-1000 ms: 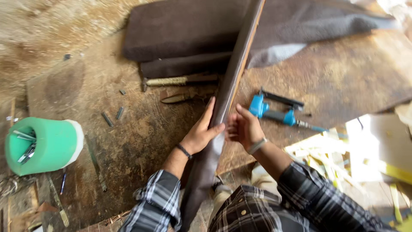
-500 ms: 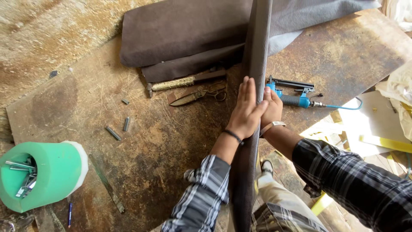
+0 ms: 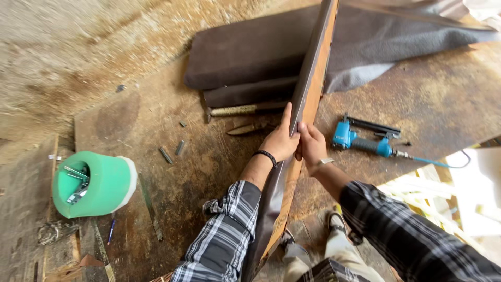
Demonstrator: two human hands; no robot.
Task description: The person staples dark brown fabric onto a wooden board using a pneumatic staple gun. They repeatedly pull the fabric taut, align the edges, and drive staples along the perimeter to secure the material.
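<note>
Head view, the only one I have. I see both hands clasped on a long narrow board that stands on edge and runs from the bottom centre of the frame up past the top edge. Its left face is covered in dark brown fabric; its right face shows bare orange-brown wood.

Left hand: fingers flat against the fabric side, thumb hooked over the upper edge, a dark band on the wrist. It is closed onto the board, not spread wide.

Right hand: wrapped on the wood side, just beside the left and touching it near the thumbs. A light bracelet sits on the wrist. It grips the board too.

Both sleeves are plaid. The workbench under the board is worn and stained.

Right of the hands, a blue pneumatic stapler lies flat on the bench, its hose trailing off to the right. It is near the right hand but apart from it.

Behind the board, a brown upholstered cushion lies on the bench with grey fabric spread beside it. A wooden-handled tool lies in front of the cushion; I think it is a hammer, though its head is hard to see.

Far left, a green tub lies tipped on its side, with metal pieces inside. Two staple strips lie between the tub and the hands.
</note>
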